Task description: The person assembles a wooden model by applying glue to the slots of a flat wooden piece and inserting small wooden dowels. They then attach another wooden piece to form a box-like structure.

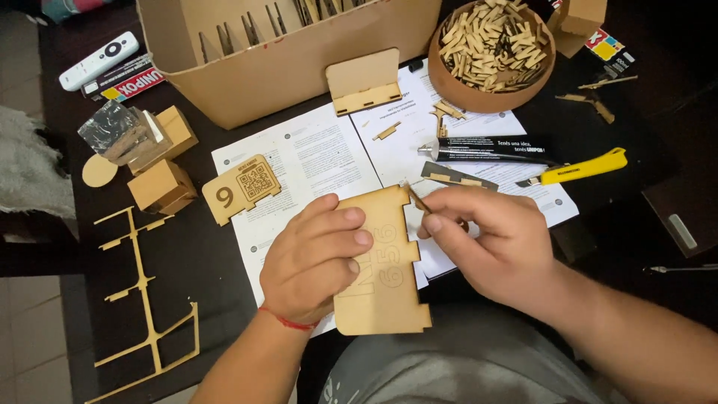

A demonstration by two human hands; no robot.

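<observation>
Dark desk (pixel 224 262) carries printed sheets (pixel 321 157) at its middle. Toward the far edge, a cardboard box (pixel 284 75) holds slotted wooden pieces, and a round bowl (pixel 490 56) is heaped with small wooden clips. Left hand (pixel 314 258) fingers wrap a notched wooden panel (pixel 385 284) near the front edge; right hand (pixel 497 236) fingers pinch a thin wooden sliver (pixel 417 198) against the panel's top. A black glue tube (pixel 493 148) lies just beyond.

Head camera, looking steeply down at close range

The single view sits above and just behind the hands, facing forward and down onto the dark desk (pixel 224 269); the left hand (pixel 314 258) and right hand (pixel 493 239) fill the lower middle, the person's lap lies beneath them, a cardboard box (pixel 284 75) stands beyond them at the top edge, and floor tiles (pixel 30 337) show far to their left.
</observation>
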